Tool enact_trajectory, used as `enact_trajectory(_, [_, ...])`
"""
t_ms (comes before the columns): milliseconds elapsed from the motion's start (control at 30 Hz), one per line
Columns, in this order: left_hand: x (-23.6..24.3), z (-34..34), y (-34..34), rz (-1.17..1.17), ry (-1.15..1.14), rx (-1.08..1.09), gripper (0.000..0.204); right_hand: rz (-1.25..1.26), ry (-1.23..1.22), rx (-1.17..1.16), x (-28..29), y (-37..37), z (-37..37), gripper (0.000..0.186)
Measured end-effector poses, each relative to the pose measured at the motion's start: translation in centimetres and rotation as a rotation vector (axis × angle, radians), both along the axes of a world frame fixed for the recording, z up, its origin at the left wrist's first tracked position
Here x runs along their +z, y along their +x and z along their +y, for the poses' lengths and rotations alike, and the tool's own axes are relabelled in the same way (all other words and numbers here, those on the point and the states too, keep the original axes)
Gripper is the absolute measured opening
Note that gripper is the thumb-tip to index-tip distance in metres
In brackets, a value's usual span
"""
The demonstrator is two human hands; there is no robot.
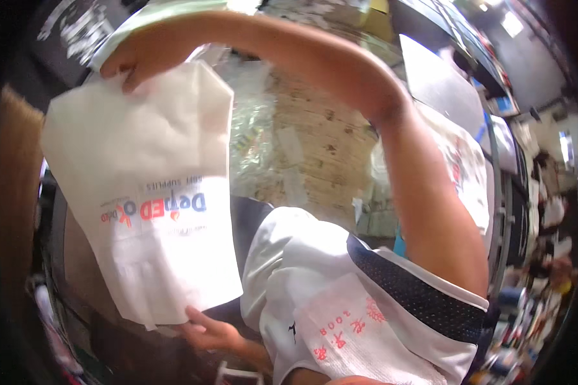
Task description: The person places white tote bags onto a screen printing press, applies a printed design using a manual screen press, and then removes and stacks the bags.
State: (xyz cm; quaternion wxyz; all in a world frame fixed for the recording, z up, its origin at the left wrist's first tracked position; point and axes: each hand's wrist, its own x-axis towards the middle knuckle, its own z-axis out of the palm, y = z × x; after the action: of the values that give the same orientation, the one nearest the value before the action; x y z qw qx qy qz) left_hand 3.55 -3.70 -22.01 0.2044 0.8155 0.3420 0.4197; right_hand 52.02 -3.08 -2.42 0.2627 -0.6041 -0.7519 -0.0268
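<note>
The white printed bag (154, 147) is at nine o'clock, right hand (151, 54) gripping its edge at ten, left hand (209, 332) pinching the opposite edge at seven; gentle, even tension should keep it flat.

Right hand (144, 61) up at the far edge of the white printed bag (157, 151), that arm arching clean across the view! Left hand (209, 332) has the near edge, red and blue print facing up, upside down; crinkled clear plastic (250, 122) sits beside it on the bench (327, 147).
</note>
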Motion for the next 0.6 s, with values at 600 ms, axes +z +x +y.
enact_trajectory(600, [7.8, -21.2, 29.9, 0.004, -0.652, -1.563, 0.018, -0.027, 0.115, -1.762, 4.0, -19.6, -78.0, 0.034])
